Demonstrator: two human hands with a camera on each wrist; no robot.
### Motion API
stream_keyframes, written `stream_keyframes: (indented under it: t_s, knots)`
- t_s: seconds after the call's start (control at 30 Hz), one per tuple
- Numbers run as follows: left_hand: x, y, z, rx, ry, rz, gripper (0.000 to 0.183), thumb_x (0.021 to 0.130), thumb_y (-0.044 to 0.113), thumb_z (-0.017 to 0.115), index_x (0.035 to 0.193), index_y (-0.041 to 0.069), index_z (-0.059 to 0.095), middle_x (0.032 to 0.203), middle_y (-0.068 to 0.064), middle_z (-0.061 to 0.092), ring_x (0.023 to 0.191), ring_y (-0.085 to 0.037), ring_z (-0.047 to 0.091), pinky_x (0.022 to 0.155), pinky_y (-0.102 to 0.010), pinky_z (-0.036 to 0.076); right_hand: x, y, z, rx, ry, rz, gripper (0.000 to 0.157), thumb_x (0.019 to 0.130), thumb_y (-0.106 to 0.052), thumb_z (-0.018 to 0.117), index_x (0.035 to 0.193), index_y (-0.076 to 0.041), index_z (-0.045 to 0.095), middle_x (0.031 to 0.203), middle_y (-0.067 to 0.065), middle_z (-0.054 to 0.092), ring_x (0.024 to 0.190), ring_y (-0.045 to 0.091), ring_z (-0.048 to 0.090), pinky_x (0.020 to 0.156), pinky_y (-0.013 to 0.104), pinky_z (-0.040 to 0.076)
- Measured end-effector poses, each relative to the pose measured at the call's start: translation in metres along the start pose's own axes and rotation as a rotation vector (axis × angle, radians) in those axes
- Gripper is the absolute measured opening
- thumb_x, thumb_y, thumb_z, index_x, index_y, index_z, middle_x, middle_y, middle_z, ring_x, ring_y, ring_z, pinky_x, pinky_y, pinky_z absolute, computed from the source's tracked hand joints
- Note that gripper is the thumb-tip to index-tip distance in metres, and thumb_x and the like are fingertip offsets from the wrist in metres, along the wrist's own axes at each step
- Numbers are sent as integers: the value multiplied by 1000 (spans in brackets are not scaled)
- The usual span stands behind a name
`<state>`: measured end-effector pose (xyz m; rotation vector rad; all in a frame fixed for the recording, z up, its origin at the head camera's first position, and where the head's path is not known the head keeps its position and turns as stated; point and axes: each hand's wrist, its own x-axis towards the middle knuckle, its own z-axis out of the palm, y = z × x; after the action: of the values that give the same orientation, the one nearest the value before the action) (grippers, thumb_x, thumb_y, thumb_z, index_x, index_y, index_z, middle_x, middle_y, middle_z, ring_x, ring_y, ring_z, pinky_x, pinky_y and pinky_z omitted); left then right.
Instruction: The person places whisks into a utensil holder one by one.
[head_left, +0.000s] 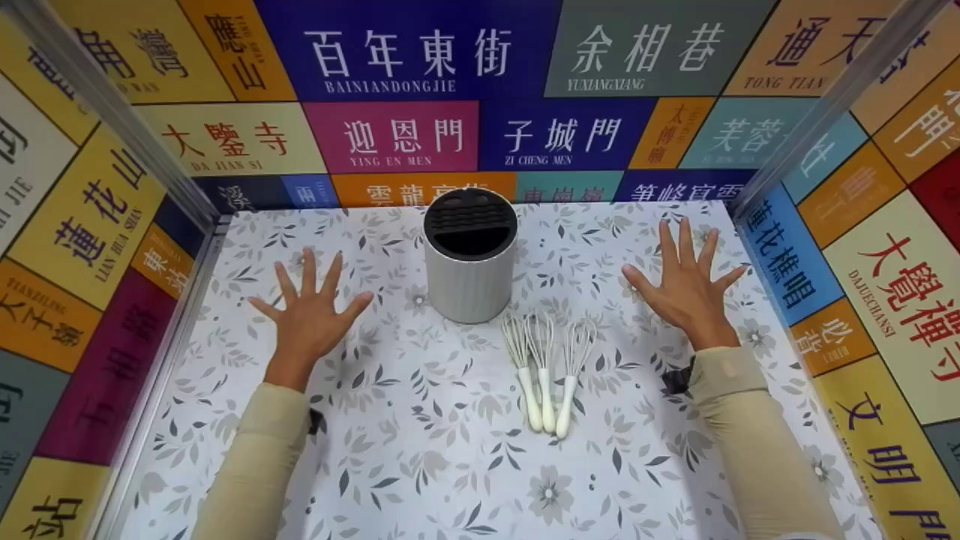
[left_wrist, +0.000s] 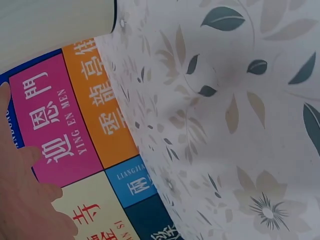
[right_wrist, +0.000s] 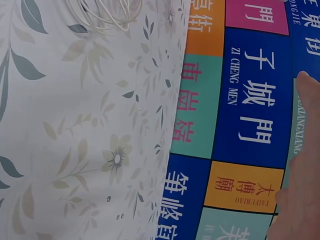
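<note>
My left hand is spread over the left part of the table, its fingers straight and apart, holding nothing. On the right, my right hand is spread the same way, also holding nothing. Between them stands a ribbed, light grey utensil holder with a black slotted top. Several thin-wired whisks with cream handles lie side by side in front of it; the rightmost whisk is closest to my right hand. The right wrist view catches whisk wires at its top edge.
A white cloth with grey leaves and flowers covers the table. Panels of coloured blocks with Chinese lettering rise at the back, left and right, with metal posts at the corners.
</note>
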<state>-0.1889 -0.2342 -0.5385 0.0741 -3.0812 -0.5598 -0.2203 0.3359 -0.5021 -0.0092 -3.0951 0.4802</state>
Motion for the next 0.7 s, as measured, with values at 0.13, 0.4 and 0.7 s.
stream_keyframes:
  t_s: [0.13,0.4,0.7]
  knots:
    - [1,6,0,-27,4,0,94,88,88,33,164,38,9,172,-4,-14,151,-46,-29,96,-84,-27,-3,-1,2,24,6,-10,100,89,-84,38,162,-38,-13,168,-6,-27,147,34,-40,91,86,-28]
    - [9,39,3,-186,25,54,83,95,80,34,164,36,19,174,-4,0,156,-46,-14,105,-87,-12,-24,-3,9,163,-54,-6,96,94,-78,43,161,-39,-14,172,-1,-14,155,43,-18,101,89,-12]
    - [25,90,9,-580,85,182,61,107,50,45,160,22,36,170,-9,24,156,-30,23,126,-54,21,-49,-7,28,304,-153,2,93,96,-76,39,160,-39,-18,171,18,11,149,55,23,111,79,23]
